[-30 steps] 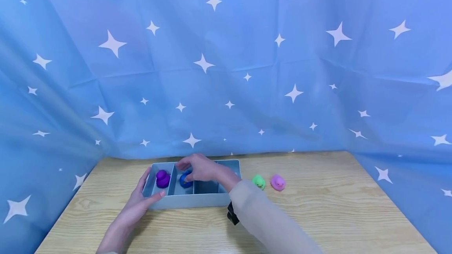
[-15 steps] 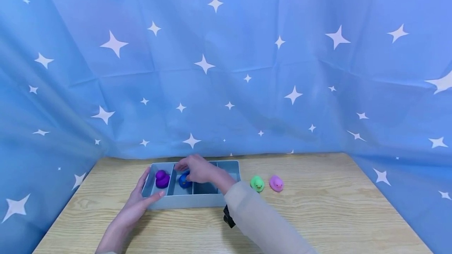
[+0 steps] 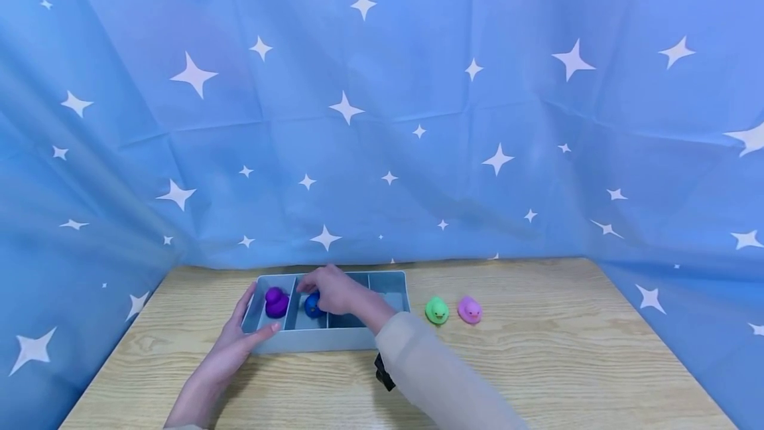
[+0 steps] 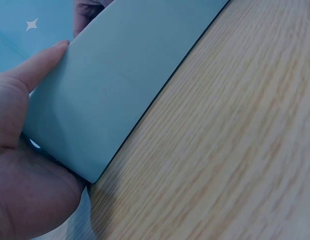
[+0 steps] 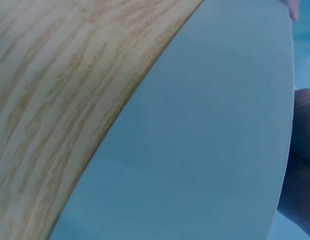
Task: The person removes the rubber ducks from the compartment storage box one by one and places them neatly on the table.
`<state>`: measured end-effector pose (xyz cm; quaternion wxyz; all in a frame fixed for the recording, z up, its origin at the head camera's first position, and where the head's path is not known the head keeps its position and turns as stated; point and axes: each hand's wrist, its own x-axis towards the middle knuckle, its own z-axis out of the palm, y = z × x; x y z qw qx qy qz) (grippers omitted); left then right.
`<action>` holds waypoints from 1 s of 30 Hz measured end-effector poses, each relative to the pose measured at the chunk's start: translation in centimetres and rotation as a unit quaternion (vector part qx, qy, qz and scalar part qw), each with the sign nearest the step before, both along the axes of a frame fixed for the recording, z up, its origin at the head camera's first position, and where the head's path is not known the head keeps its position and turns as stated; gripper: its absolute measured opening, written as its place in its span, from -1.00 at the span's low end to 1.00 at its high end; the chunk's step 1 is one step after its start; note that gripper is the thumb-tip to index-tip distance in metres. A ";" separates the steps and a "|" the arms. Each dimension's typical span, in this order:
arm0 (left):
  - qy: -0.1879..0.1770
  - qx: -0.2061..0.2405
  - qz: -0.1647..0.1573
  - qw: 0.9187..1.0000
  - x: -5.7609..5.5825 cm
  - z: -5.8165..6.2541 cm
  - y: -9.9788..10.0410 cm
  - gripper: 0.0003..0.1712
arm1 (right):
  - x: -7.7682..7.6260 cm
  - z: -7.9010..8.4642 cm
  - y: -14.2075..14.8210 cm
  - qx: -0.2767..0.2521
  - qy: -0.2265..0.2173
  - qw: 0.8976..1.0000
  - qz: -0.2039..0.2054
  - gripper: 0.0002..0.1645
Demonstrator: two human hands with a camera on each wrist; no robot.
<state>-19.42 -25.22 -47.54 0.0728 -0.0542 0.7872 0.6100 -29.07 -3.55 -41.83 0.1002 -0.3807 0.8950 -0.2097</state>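
Right grip [image 3: 335,289]: held over second compartment from left, fingers bent downward; whether blue duck is pinched or only touched cannot be told, fingertips partly hidden; no help from right wrist view, contact is hidden by tray wall.
Blue duck [image 3: 310,306]: seated low in that compartment, right side covered by the hand.
Duck handling: judged light, soft, squeezable, hard to break, maybe slightly tacky; best taken from above, thumb and fingers on opposite sides of the body, squeezed lightly.
Left grip [image 3: 229,342]: clamped on tray's left end; thumb laid at near rim, fingers set along the end wall.
Tray [image 3: 316,342]: set flat on counter, split by dividers; judged light, stiff plastic, smooth, easily slid if unsteadied; best held at end walls or near corner.
Purple duck [image 3: 276,304]: placed in leftmost compartment, face not seen.
Green duck [image 3: 437,311]: left on counter, just right of tray, apart from it.
Pink duck [image 3: 470,311]: set beside green one, farther right, not touching.
Counter [image 3: 567,363]: wood-grained.
Backdrop [image 3: 418,52]: blue cloth, white stars, hung behind.
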 end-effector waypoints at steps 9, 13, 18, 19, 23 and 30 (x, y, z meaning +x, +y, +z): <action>0.004 0.002 -0.001 1.000 0.0 0.1 0.0 0.27 | 0.5 -0.1 -0.4 0.035 0.016 0.999 -0.010 -0.46; 0.010 0.005 -0.002 1.000 0.2 0.1 0.1 0.26 | 0.6 -0.1 -0.4 0.051 0.026 0.998 -0.007 -0.50; 0.015 0.007 -0.004 1.000 0.2 -0.1 0.1 0.26 | 0.4 -0.3 -0.2 0.052 0.031 0.998 0.002 -0.56; 0.014 0.008 -0.004 1.000 0.2 -0.1 0.1 0.26 | 0.3 -0.4 -0.1 0.049 0.030 0.998 0.006 -0.56; 0.011 0.008 -0.003 1.000 0.2 -0.1 0.2 0.26 | -0.1 -0.7 0.2 0.031 0.020 0.999 0.018 -0.60; 0.008 0.006 -0.003 1.000 0.2 0.0 0.1 0.26 | -0.7 -0.7 0.8 -0.035 -0.035 0.998 0.026 -0.65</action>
